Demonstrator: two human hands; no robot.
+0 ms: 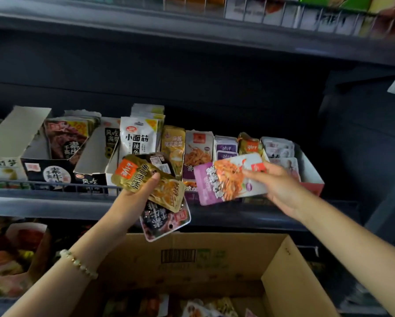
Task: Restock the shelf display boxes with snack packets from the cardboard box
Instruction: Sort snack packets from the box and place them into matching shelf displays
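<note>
- Grey card flap [15,131] at the far left, folded up over a display box with room left inside.
- Next along, black display box [47,172] with dark red packets [66,140] leaning in it, only partly full.
- White packets [139,136] beside that, standing tall in a row, looking well stocked.
- Left hand [141,191] in front of the shelf rail, fingers curled round two packets: gold packet [132,175] on top, dark packet [166,223] hanging under it. Neither in a display box yet.
- Right hand [281,188] close by, thumb and fingers pinching one end of a purple packet [224,181], held flat in front of the matching packets [197,152] on the shelf. Most likely going in there, but not in yet.
- Small purple packets [226,148] further right, stacked low in a red-sided box [312,179].
- Down below, brown cardboard box [214,255], open at the top, with more snack packets [205,307] lying at the bottom, too blurry to count.
- Partway done, by the look of it: some display boxes filled, three packets in hand, more left to put away.
</note>
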